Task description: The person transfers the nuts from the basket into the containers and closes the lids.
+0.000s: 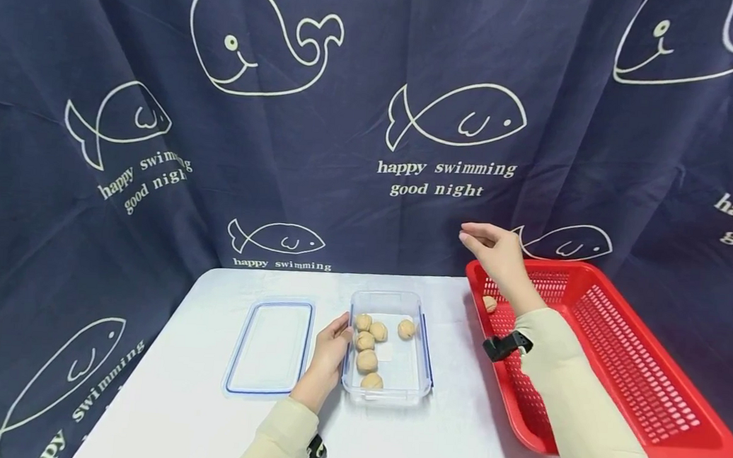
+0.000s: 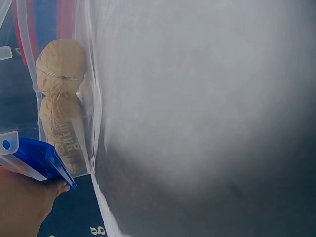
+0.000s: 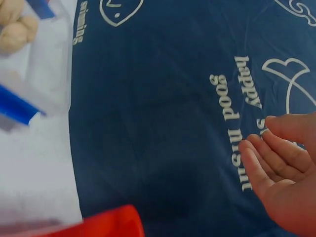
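A clear plastic food container (image 1: 393, 394) with blue side latches stands on the table, several walnuts (image 1: 366, 361) inside it. My left hand (image 1: 330, 347) grips its left side, and in the left wrist view the fingers are at the blue latch (image 2: 42, 155). My right hand (image 1: 497, 252) is raised over the far left corner of a red basket (image 1: 652, 341), fingers loosely bent and thumb near them. In the right wrist view nothing lies between those fingers. A walnut (image 1: 489, 304) shows in the basket beside the right wrist; the forearm hides part of the basket.
A clear lid with a blue seal (image 1: 269, 346) lies flat on the white table (image 1: 163, 399), left of the container. A dark blue curtain (image 1: 362, 115) with whale and fish drawings hangs behind the table.
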`<state>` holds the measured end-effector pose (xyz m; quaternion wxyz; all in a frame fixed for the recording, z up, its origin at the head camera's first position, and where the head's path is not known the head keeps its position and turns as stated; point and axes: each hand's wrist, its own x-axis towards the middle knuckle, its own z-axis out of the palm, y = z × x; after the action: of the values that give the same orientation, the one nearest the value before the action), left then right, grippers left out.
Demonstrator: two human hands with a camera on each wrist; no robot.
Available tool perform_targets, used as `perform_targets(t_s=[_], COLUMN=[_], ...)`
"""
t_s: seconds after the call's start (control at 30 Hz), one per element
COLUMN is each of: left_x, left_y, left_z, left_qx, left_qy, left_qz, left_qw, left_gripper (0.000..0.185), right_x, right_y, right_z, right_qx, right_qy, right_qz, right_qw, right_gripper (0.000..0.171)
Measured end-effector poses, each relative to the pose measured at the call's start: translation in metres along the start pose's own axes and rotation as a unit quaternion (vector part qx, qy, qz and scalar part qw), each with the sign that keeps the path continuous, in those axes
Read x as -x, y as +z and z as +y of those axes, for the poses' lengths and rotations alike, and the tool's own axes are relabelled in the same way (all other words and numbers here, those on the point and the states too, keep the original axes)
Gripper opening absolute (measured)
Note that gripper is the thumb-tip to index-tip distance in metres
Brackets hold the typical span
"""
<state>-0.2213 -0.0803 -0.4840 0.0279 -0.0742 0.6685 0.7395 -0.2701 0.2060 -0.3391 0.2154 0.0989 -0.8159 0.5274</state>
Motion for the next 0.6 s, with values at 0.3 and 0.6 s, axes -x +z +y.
perform_targets(t_s=[0.3, 0.6], left_x=[0.000, -0.001], left_y=[0.001, 0.000], left_z=[0.000, -0.001], left_qx=[-0.004, -0.012], left_qy=[-0.003, -0.006], left_qz=[0.001, 0.002], left_qw=[1.0000, 0.9999], left_gripper=[0.045, 0.046], right_x=[0.002, 0.006], right_y=[-0.021, -0.029], right_z=[0.029, 0.067], right_qx=[0.012, -0.013], right_qy=[0.011, 0.036], right_qz=[-0.001, 0.001], right_qw=[1.000, 0.999], right_gripper=[0.035, 0.038])
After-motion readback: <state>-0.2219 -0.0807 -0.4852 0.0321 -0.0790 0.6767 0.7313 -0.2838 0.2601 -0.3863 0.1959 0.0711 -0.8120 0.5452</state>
